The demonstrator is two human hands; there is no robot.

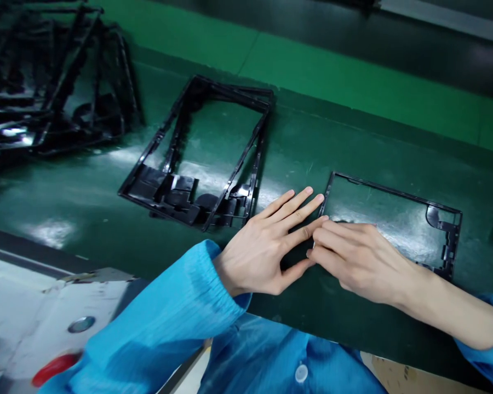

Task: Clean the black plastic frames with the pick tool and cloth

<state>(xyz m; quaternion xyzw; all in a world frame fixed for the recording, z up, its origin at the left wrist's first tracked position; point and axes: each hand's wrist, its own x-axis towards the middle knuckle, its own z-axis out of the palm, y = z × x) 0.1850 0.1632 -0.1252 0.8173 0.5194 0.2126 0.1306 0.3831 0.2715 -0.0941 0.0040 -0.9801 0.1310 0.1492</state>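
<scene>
A thin black rectangular plastic frame (398, 191) lies flat on the green work surface to my right, its broader moulded end pointing away to the right. At its near left corner, my right hand (353, 257) has its fingers pinched together; the corner and whatever lies between the fingertips are hidden. My left hand (271, 241) is palm down with fingers spread. Its index fingertip and thumb tip meet the right hand's fingers, and the other fingertips reach to the frame's left short side.
Overlapping black plastic frames (168, 156) lie left of my hands. A larger heap of similar frames (57, 98) fills the far left. The green work surface (296, 142) has a brighter green strip behind it. A white machine body (107, 298) with a red knob (55, 368) stands at lower left.
</scene>
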